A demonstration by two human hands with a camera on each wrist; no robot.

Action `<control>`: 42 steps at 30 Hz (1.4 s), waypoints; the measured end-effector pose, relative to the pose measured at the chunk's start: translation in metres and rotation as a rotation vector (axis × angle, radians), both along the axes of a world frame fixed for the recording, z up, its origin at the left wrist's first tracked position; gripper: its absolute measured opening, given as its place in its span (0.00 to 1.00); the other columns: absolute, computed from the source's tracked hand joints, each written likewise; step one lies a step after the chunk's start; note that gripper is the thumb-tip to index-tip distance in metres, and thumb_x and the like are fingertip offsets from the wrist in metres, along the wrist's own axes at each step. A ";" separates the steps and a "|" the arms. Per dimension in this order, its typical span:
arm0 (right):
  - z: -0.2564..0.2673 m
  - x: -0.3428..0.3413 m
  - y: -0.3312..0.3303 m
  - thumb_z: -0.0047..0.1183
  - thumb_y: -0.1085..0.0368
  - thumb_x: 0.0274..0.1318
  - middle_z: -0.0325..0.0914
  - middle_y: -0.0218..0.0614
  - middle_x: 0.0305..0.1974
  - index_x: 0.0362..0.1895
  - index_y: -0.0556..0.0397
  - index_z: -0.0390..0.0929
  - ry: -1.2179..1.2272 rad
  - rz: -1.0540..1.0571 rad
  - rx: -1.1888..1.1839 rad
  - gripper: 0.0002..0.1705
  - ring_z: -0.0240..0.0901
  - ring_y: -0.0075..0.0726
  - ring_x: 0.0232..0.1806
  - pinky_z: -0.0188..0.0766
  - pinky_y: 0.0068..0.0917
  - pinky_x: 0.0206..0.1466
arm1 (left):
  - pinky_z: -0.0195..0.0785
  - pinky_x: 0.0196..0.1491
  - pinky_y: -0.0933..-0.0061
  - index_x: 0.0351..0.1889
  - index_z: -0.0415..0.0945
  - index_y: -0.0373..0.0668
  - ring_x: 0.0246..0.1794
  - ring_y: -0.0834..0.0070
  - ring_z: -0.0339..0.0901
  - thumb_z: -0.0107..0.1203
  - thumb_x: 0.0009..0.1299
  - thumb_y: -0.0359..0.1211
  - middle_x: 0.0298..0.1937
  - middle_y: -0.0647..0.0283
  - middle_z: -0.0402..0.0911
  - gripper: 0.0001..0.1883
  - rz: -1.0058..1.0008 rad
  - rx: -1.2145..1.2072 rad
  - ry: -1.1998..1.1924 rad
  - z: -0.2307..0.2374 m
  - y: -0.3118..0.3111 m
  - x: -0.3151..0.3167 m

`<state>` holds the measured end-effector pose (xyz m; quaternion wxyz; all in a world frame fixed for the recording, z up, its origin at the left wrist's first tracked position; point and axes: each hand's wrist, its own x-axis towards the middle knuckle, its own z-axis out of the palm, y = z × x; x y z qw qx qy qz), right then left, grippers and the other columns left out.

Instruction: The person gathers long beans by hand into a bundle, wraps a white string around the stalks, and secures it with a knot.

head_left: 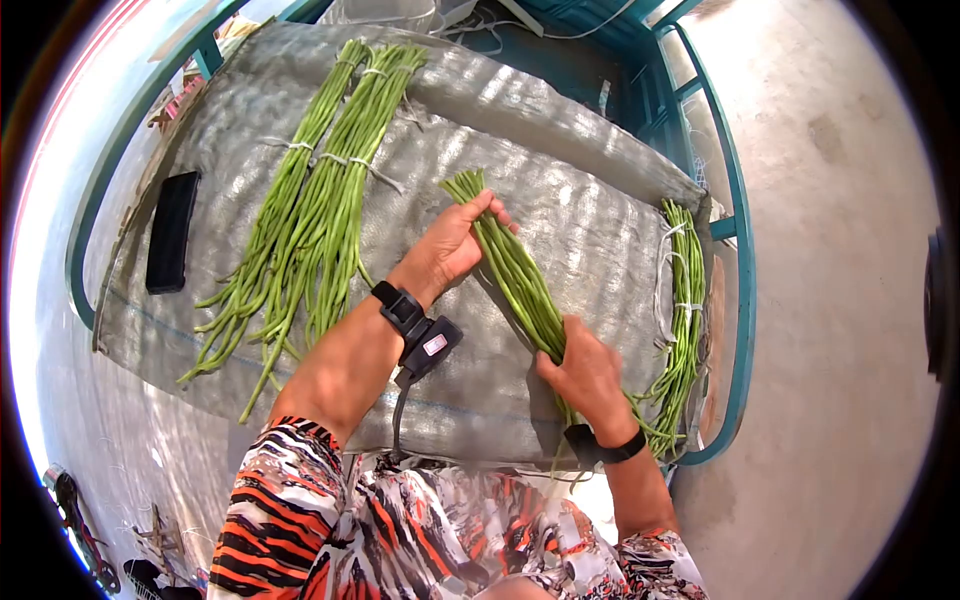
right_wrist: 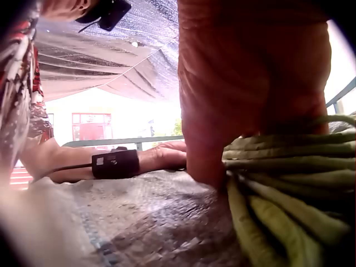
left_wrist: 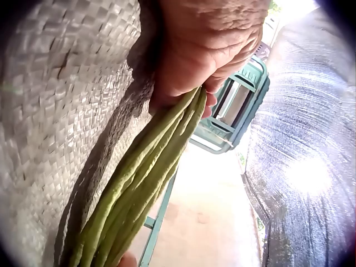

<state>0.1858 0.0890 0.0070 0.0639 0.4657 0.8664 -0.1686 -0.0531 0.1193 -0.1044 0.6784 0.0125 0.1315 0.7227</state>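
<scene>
Apparently partway: gripping bean bunch (head_left: 521, 287) over woven sheet (head_left: 600, 235), with left hand (head_left: 455, 243) near top, right hand (head_left: 588, 378) lower. Tied already: left-side bundles (head_left: 328, 212), right-side bundle (head_left: 686, 285). Seemingly untied yet: bean bunch.

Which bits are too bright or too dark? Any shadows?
Head view: the corners go black and the left edge is washed out; left wrist view: a white glare spot sits on the shiny sheet, and a dark shadow runs beside the green beans on the woven mat; right wrist view: the right hand looks dim against a bright background.
</scene>
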 end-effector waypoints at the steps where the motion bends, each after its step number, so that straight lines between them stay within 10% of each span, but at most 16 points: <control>1: 0.007 0.003 -0.001 0.61 0.55 0.43 0.78 0.49 0.39 0.55 0.55 0.68 -0.107 -0.053 -0.064 0.34 0.76 0.53 0.40 0.71 0.47 0.42 | 0.69 0.56 0.58 0.34 0.71 0.42 0.34 0.73 0.73 0.50 0.74 0.34 0.31 0.66 0.74 0.08 0.005 0.005 -0.005 -0.001 0.001 0.000; 7: 0.029 0.093 -0.002 0.66 0.55 0.39 0.76 0.52 0.45 0.55 0.54 0.69 -0.278 0.127 0.037 0.36 0.73 0.57 0.47 0.69 0.44 0.49 | 0.70 0.51 0.59 0.34 0.70 0.41 0.33 0.72 0.72 0.52 0.73 0.34 0.30 0.64 0.73 0.08 0.094 0.055 -0.048 0.001 0.001 -0.005; 19: -0.015 -0.092 0.006 0.66 0.59 0.39 0.66 0.51 0.59 0.66 0.54 0.56 0.402 0.172 0.514 0.49 0.64 0.58 0.59 0.61 0.45 0.61 | 0.73 0.43 0.64 0.31 0.71 0.40 0.31 0.70 0.73 0.53 0.72 0.34 0.27 0.63 0.74 0.09 0.124 -0.024 0.009 -0.002 0.018 0.000; 26: -0.035 -0.114 0.022 0.60 0.61 0.45 0.78 0.53 0.38 0.42 0.54 0.71 0.527 -0.273 0.108 0.20 0.75 0.61 0.43 0.70 0.49 0.44 | 0.72 0.37 0.68 0.31 0.71 0.39 0.29 0.70 0.73 0.50 0.73 0.34 0.26 0.62 0.74 0.09 0.196 -0.154 0.361 0.036 0.005 0.009; 31: -0.048 -0.097 0.039 0.57 0.61 0.50 0.79 0.53 0.40 0.48 0.54 0.72 0.624 -0.152 -0.161 0.21 0.77 0.54 0.43 0.70 0.45 0.45 | 0.73 0.38 0.67 0.38 0.72 0.38 0.34 0.72 0.76 0.58 0.68 0.35 0.33 0.62 0.76 0.11 0.130 -0.175 0.495 0.059 -0.011 0.009; 36: -0.026 -0.097 0.033 0.54 0.59 0.53 0.79 0.48 0.37 0.55 0.55 0.70 0.692 -0.217 -0.526 0.26 0.78 0.41 0.40 0.71 0.38 0.42 | 0.70 0.49 0.71 0.60 0.62 0.34 0.41 0.72 0.76 0.66 0.62 0.36 0.41 0.61 0.77 0.33 -0.008 -0.128 0.576 0.052 -0.027 0.016; 42: -0.058 -0.092 0.032 0.50 0.64 0.49 0.77 0.44 0.28 0.49 0.57 0.73 0.928 0.085 -0.358 0.21 0.76 0.41 0.29 0.72 0.35 0.33 | 0.70 0.52 0.68 0.59 0.66 0.35 0.47 0.69 0.75 0.66 0.61 0.36 0.48 0.57 0.77 0.31 -0.121 -0.114 0.438 0.081 -0.049 0.031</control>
